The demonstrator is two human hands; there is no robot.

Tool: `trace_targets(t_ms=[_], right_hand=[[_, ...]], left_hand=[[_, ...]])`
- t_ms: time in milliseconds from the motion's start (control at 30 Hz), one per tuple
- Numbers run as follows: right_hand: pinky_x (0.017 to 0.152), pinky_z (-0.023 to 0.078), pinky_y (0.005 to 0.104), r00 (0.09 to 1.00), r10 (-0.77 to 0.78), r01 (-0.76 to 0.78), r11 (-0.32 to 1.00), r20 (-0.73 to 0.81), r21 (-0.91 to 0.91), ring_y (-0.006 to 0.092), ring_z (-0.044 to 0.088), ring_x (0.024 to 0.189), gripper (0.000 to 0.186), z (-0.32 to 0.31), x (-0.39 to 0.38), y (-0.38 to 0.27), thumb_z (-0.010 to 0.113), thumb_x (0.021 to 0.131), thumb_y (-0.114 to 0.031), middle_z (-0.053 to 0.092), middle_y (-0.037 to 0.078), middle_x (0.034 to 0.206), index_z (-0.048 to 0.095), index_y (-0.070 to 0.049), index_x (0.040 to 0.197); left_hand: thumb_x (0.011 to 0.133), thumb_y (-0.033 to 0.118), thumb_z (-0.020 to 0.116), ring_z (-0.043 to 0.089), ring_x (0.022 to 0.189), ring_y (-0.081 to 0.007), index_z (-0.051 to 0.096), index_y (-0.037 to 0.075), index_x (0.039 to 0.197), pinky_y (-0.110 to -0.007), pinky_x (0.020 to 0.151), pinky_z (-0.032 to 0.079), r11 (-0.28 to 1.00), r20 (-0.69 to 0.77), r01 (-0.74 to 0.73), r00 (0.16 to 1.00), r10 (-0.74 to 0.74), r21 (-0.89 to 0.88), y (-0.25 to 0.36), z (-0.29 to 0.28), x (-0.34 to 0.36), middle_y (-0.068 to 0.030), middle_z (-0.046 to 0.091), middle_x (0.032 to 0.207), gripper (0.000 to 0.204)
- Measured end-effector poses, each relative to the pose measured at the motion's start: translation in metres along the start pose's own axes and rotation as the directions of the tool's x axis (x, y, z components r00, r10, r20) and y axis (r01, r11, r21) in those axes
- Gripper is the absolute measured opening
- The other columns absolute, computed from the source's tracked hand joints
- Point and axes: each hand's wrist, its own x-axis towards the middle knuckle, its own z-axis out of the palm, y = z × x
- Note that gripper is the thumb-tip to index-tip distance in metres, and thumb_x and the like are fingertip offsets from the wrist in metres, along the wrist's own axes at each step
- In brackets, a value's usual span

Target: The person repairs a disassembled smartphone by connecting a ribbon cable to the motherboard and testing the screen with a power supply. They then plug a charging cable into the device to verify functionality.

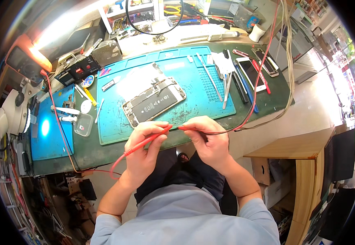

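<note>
My left hand (141, 157) is closed round a red test probe (141, 144), whose red cable curls down past my wrist. In my right hand (212, 143) the fingers pinch the small red end of a cable lead (182, 128); a red and a dark wire run from it to the right. The two ends point at each other with a small gap between them, above the table's front edge. Just beyond lies an opened phone (155, 103) with its black battery exposed, on a teal work mat (108, 132). Neither hand touches the phone.
An orange multimeter (28, 59) and a power supply box (77, 69) stand at the left, near a microscope (12, 116). Tweezers (227, 92), pens and a white phone (251, 73) lie at the right. Loose cables (289, 69) hang over the right edge. A wooden cabinet (291, 147) is beside me.
</note>
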Motion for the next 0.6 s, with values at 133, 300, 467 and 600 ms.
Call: trace_targets(t_ms=[133, 300, 467, 600], right_hand=[[0.069, 0.055, 0.0368, 0.986, -0.166, 0.161, 0.973, -0.02, -0.168, 0.0294, 0.069, 0.081, 0.017, 0.01, 0.004, 0.012, 0.076, 0.086, 0.0, 0.071, 0.01, 0.092, 0.07, -0.003, 0.102], [0.069, 0.055, 0.0371, 0.984, -0.179, 0.177, 0.96, 0.008, -0.217, 0.0291, 0.069, 0.08, 0.019, 0.014, 0.004, 0.021, 0.076, 0.085, 0.001, 0.071, 0.009, 0.091, 0.07, -0.004, 0.101], [0.068, 0.055, 0.0365, 0.982, -0.19, 0.188, 0.953, 0.016, -0.239, 0.0286, 0.069, 0.08, 0.019, 0.016, 0.006, 0.019, 0.076, 0.084, 0.001, 0.071, 0.009, 0.091, 0.069, -0.004, 0.101], [0.067, 0.056, 0.0367, 0.977, -0.211, 0.207, 0.943, 0.014, -0.259, 0.0283, 0.069, 0.079, 0.019, 0.017, 0.007, 0.022, 0.077, 0.084, 0.0, 0.071, 0.009, 0.092, 0.07, -0.005, 0.101]], left_hand=[[0.091, -0.004, 0.073, 0.07, 0.096, -0.022, 0.065, 0.0, 0.104, -0.032, 0.081, 0.057, 0.991, -0.038, -0.053, 0.998, 0.058, 0.119, -0.003, 0.001, -0.001, -0.014, 0.072, 0.107, 0.015], [0.091, -0.003, 0.073, 0.07, 0.095, -0.024, 0.065, 0.0, 0.104, -0.033, 0.081, 0.057, 0.996, -0.045, -0.012, 0.999, 0.016, 0.089, -0.004, -0.001, 0.002, -0.0141, 0.071, 0.108, 0.016], [0.09, -0.003, 0.074, 0.07, 0.096, -0.0249, 0.066, 0.0, 0.103, -0.033, 0.082, 0.056, 0.992, -0.025, -0.025, 0.999, 0.028, 0.123, -0.004, -0.003, 0.002, -0.0136, 0.072, 0.108, 0.015], [0.09, -0.002, 0.075, 0.07, 0.096, -0.0253, 0.066, 0.001, 0.103, -0.034, 0.083, 0.056, 0.99, -0.01, -0.052, 0.998, 0.054, 0.133, -0.004, -0.001, 0.003, -0.0133, 0.072, 0.107, 0.017]])
